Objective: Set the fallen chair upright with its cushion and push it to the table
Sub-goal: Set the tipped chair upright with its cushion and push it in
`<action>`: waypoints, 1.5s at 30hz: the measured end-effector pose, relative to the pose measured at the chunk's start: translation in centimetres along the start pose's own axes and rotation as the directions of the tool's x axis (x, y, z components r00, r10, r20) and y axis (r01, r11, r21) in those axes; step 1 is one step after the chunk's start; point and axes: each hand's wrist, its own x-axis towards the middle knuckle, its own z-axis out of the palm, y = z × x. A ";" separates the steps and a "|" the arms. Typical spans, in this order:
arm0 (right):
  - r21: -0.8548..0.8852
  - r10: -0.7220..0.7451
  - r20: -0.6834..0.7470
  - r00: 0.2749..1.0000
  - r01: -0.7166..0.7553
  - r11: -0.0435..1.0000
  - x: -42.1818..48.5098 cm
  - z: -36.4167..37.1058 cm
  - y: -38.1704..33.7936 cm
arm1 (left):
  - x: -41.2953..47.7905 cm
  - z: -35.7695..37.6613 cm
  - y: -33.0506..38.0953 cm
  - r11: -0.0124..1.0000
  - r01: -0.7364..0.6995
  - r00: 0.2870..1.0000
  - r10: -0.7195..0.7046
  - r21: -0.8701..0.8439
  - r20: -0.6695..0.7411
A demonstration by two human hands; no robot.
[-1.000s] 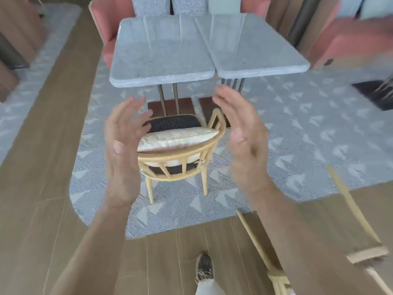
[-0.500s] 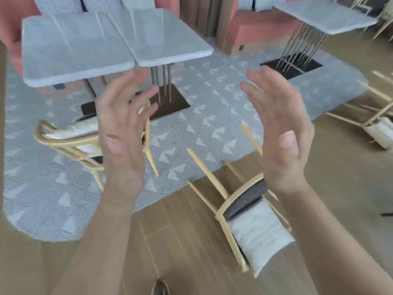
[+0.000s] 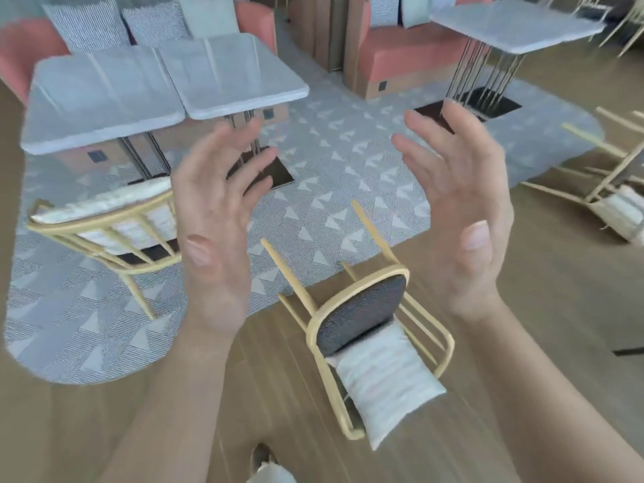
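A wooden chair point(image 3: 362, 308) with a dark seat lies tipped over on the wood floor between my arms, legs pointing toward the rug. Its white cushion point(image 3: 386, 381) rests against the seat and backrest. My left hand point(image 3: 216, 217) and my right hand point(image 3: 463, 210) are raised above it, palms facing each other, fingers spread, holding nothing. The double grey table point(image 3: 104, 99) stands at the back left.
An upright chair point(image 3: 104, 221) with a cushion stands at the table on the patterned rug point(image 3: 331, 162). Another fallen chair point(image 3: 613, 190) lies at the right. A second table point(image 3: 515, 26) and salmon sofas point(image 3: 400, 57) stand behind.
The view has swung from the upright chair at the table to the fallen chair on the floor. Both hands stay raised and empty.
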 end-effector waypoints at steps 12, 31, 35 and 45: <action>0.015 0.012 0.092 0.996 -0.013 1.000 6.5 -10.9 4.1 | 6.5 8.6 -6.3 0.995 -0.043 0.996 0.050 0.089 -0.068; 0.169 0.219 0.339 0.915 -0.288 0.943 2.1 -31.6 18.1 | -1.8 27.1 -20.8 0.912 0.172 0.913 -0.005 0.372 -0.409; 0.161 0.316 0.397 0.861 -0.405 0.900 -5.1 -31.8 24.9 | -8.3 24.9 -26.3 0.884 0.303 0.869 -0.102 0.356 -0.485; -0.042 0.557 0.349 0.754 -0.581 0.813 -28.6 -32.5 44.2 | -30.4 18.7 -47.8 0.764 0.553 0.795 -0.364 0.333 -0.486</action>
